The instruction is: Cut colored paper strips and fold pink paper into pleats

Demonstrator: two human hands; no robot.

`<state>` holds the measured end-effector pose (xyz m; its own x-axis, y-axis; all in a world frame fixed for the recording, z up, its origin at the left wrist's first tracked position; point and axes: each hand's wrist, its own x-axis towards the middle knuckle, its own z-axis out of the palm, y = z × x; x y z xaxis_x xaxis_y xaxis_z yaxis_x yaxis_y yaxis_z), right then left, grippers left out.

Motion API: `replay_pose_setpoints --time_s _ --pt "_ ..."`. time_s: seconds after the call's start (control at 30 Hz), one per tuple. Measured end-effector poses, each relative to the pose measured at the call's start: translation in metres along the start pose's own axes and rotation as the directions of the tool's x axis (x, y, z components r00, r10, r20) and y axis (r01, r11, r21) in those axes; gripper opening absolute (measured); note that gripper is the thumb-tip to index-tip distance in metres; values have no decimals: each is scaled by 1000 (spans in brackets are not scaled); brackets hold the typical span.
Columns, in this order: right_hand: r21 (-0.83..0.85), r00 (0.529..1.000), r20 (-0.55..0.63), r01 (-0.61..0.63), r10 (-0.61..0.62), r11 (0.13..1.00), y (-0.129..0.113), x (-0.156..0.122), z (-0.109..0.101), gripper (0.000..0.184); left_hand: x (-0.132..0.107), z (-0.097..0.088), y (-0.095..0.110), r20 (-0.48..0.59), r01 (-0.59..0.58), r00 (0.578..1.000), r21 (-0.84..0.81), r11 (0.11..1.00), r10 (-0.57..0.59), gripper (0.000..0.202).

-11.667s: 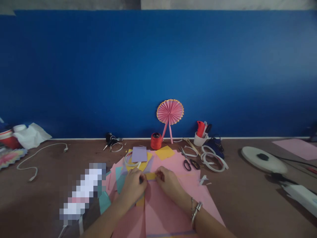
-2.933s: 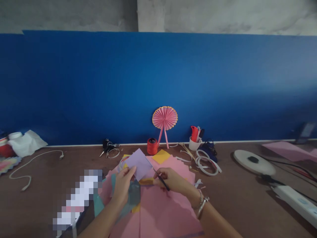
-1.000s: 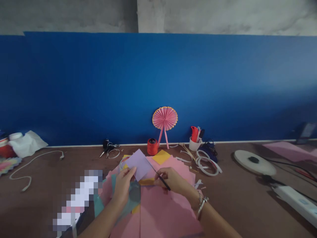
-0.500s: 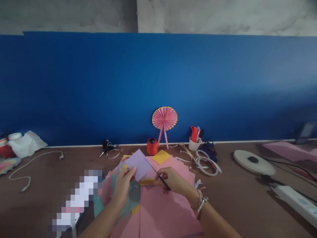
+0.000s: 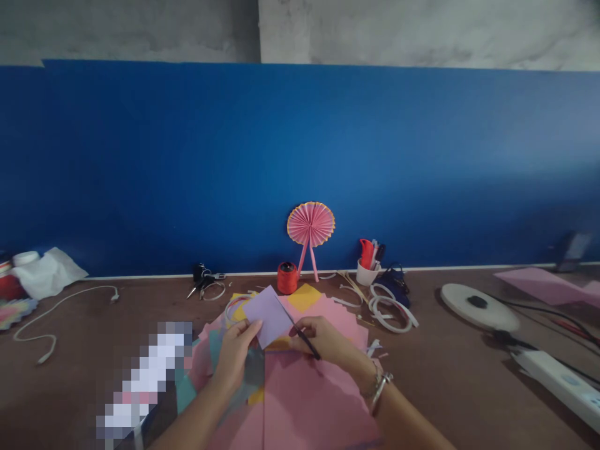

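A square of lilac paper (image 5: 268, 315) is pinched at its lower left side by my left hand (image 5: 237, 350), thumb on top. My right hand (image 5: 321, 340) is closed on a pair of dark scissors (image 5: 305, 339), whose blade lies along the paper's upper right edge. Whether the blades are apart I cannot make out. Both hands are above a spread of pink paper sheets (image 5: 319, 394). Teal paper (image 5: 187, 390) sticks out at the left of the spread, and a yellow paper square (image 5: 304, 298) lies on its far side.
Along the blue partition (image 5: 187, 169) stand a pink folded fan (image 5: 310, 225), a red thread spool (image 5: 287, 279) and a white cup (image 5: 367, 273) of tools. A coil of white strip (image 5: 391, 315) lies right of the papers. Further right are a white round disc (image 5: 478, 306) and a power strip (image 5: 557, 378).
The lilac paper has shifted slightly right and down with my left hand. The scissors lie further along its upper right edge. The view has moved a little.
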<state>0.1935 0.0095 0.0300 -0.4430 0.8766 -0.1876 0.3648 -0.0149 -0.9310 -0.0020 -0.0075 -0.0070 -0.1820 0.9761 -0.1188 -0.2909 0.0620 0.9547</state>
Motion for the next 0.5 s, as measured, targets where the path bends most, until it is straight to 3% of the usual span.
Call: replay_pose_setpoints --time_s 0.5 --pt "35 997 -77 3 0 999 9 6 8 29 -2 2 0 32 15 999 33 999 -16 29"
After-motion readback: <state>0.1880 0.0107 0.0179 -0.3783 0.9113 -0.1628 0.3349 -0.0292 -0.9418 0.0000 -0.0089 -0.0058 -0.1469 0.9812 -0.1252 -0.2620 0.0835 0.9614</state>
